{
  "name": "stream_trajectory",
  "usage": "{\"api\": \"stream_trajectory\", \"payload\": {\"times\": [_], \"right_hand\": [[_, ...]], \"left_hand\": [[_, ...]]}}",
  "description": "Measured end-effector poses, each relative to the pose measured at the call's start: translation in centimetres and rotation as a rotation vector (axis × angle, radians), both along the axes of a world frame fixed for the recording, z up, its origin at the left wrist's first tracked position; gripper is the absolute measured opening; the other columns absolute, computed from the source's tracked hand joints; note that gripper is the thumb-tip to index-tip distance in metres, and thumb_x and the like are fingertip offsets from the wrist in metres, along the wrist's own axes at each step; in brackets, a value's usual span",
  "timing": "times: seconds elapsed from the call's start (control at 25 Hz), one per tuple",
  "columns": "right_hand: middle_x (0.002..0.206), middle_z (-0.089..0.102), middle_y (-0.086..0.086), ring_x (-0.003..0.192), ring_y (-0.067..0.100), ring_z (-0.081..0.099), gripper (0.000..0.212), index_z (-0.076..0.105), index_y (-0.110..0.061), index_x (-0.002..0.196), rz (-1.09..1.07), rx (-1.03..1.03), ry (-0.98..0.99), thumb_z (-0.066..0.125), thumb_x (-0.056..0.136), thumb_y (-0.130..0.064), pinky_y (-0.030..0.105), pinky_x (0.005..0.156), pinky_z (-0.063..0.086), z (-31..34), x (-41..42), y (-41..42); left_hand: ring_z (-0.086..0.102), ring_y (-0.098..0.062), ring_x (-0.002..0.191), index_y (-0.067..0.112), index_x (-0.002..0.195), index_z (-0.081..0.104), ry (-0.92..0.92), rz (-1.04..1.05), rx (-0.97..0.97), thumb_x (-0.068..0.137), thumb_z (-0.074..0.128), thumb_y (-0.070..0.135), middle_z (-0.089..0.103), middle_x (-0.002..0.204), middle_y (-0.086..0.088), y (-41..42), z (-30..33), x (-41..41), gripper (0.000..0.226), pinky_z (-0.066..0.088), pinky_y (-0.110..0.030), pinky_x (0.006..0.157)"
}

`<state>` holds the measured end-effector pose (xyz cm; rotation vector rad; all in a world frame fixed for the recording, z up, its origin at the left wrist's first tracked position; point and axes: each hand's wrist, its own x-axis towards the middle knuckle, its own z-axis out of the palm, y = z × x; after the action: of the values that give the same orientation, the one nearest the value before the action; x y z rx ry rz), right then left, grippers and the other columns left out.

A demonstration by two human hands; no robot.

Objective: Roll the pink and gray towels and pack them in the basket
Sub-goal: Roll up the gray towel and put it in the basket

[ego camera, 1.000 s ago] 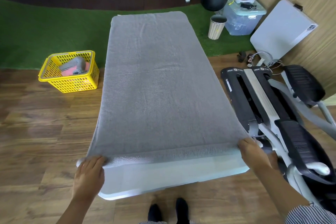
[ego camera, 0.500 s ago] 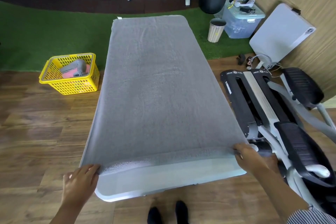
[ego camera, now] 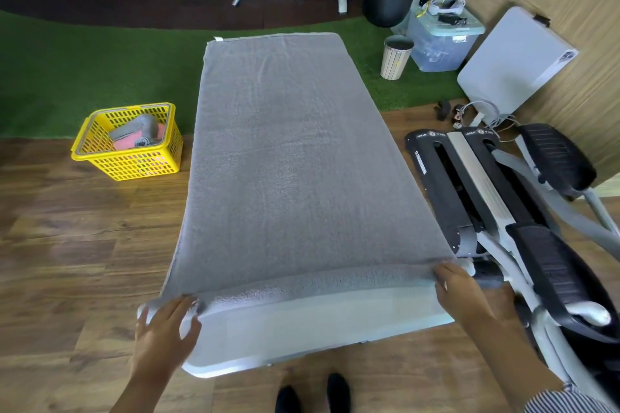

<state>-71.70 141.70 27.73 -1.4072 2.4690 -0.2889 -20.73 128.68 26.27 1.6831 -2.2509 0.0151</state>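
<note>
Head view: the gray towel [ego camera: 295, 161] lies spread flat along the white desk [ego camera: 318, 322], its near edge turned over into a first low roll at the end closest to the person. The likeliest fault is a crooked roll: if one hand advances faster than the other, the roll would skew and grow cone-shaped, and a loose start would leave it too bulky for the basket. The towel's left side also hangs slightly over the desk edge, so uneven pushing could drag it off.

The left hand [ego camera: 164, 329] rests on the left end of the roll with fingers spread and nearly straight, pressing rather than clutching. The right hand [ego camera: 459, 288] lies on the right end, fingertips curled over the fold and pinching it.

The yellow basket [ego camera: 100, 157] stands on the floor left of the desk, well apart from it, already holding rolled gray and pink towels [ego camera: 137, 134].
</note>
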Motion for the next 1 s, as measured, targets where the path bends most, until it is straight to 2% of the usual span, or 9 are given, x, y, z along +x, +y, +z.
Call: {"api": "stream_trajectory", "payload": {"times": [0.12, 0.2, 0.28, 0.4, 0.52, 0.72, 0.8, 0.88, 1.0], "right_hand": [[0.112, 0.06, 0.009, 0.108, 0.031, 0.053, 0.038, 0.063, -0.002, 0.11, 0.006, 0.083, -0.035, 0.055, 0.075, 0.008, 0.038, 0.09, 0.046, 0.6, 0.3, -0.4], [0.104, 0.06, 0.012, 0.097, 0.032, 0.055, 0.032, 0.064, -0.002, 0.102, 0.018, 0.113, -0.026, 0.051, 0.075, 0.01, 0.039, 0.078, 0.049, 0.7, 0.1, -0.4], [0.097, 0.061, 0.014, 0.089, 0.033, 0.055, 0.023, 0.065, -0.001, 0.093, 0.006, 0.138, 0.0, 0.051, 0.076, 0.006, 0.041, 0.07, 0.05, 1.0, -0.1, 0.0], [0.09, 0.062, 0.013, 0.089, 0.034, 0.056, 0.017, 0.067, 0.0, 0.087, -0.005, 0.186, 0.056, 0.052, 0.079, -0.002, 0.04, 0.071, 0.049, 0.8, -0.7, 0.7], [0.095, 0.062, 0.013, 0.096, 0.035, 0.055, 0.031, 0.067, -0.002, 0.086, 0.017, 0.199, 0.102, 0.039, 0.076, -0.011, 0.043, 0.077, 0.049, -0.7, -1.2, 0.7], [0.091, 0.063, 0.016, 0.091, 0.043, 0.057, 0.043, 0.066, 0.001, 0.093, 0.016, 0.134, 0.085, 0.051, 0.059, 0.024, 0.044, 0.061, 0.051, 0.3, 0.6, 0.2], [0.105, 0.062, 0.011, 0.108, 0.045, 0.05, 0.045, 0.064, -0.003, 0.105, 0.011, 0.133, 0.069, 0.053, 0.066, 0.016, 0.047, 0.07, 0.054, 0.0, 0.6, 0.3], [0.11, 0.06, 0.007, 0.113, 0.041, 0.047, 0.047, 0.061, -0.006, 0.111, 0.005, 0.174, 0.037, 0.055, 0.068, 0.011, 0.045, 0.079, 0.052, 0.1, 0.7, 0.3], [0.096, 0.06, 0.007, 0.099, 0.032, 0.051, 0.034, 0.063, -0.008, 0.101, -0.006, 0.167, 0.052, 0.054, 0.073, 0.007, 0.037, 0.066, 0.049, 1.2, 0.9, 0.1]], "left_hand": [[0.065, -0.015, 0.087, 0.013, 0.094, 0.072, -0.091, -0.009, -0.042, 0.08, 0.043, 0.032, 0.071, 0.093, 0.0, -0.2, -0.4, -0.5, 0.037, 0.034, -0.053, 0.098], [0.068, -0.021, 0.075, 0.014, 0.095, 0.069, -0.13, -0.025, -0.059, 0.079, 0.039, 0.013, 0.069, 0.086, 0.0, -0.1, -0.7, -0.1, 0.034, 0.038, -0.055, 0.09], [0.067, -0.022, 0.069, 0.018, 0.1, 0.061, -0.176, -0.073, -0.035, 0.065, 0.034, 0.0, 0.066, 0.082, 0.001, 0.2, -0.9, 0.7, 0.047, 0.04, -0.054, 0.083], [0.066, -0.019, 0.072, 0.024, 0.105, 0.053, -0.18, -0.149, 0.001, 0.059, 0.028, 0.004, 0.065, 0.086, 0.003, 0.3, -1.0, 1.5, 0.056, 0.039, -0.05, 0.08], [0.057, -0.017, 0.089, 0.024, 0.108, 0.053, -0.106, -0.128, -0.016, 0.062, 0.03, 0.005, 0.063, 0.1, 0.001, 0.1, -1.2, 1.2, 0.055, 0.038, -0.048, 0.086], [0.064, -0.026, 0.086, 0.016, 0.103, 0.062, -0.008, -0.126, -0.092, 0.076, 0.036, 0.007, 0.07, 0.097, -0.007, 0.0, -1.6, -0.7, 0.039, 0.042, -0.04, 0.084], [0.062, -0.023, 0.087, 0.011, 0.097, 0.07, -0.007, -0.113, -0.069, 0.08, 0.039, 0.021, 0.07, 0.096, -0.005, -0.2, -1.7, -1.0, 0.036, 0.046, -0.042, 0.084], [0.062, -0.022, 0.09, 0.012, 0.098, 0.07, -0.057, -0.109, -0.03, 0.078, 0.041, 0.027, 0.069, 0.098, -0.002, -0.3, -1.8, -1.2, 0.038, 0.046, -0.045, 0.086], [0.066, -0.024, 0.084, 0.021, 0.105, 0.06, -0.125, -0.11, -0.019, 0.071, 0.035, 0.006, 0.067, 0.094, 0.002, 0.1, -1.7, -1.1, 0.045, 0.042, -0.047, 0.085]]}}
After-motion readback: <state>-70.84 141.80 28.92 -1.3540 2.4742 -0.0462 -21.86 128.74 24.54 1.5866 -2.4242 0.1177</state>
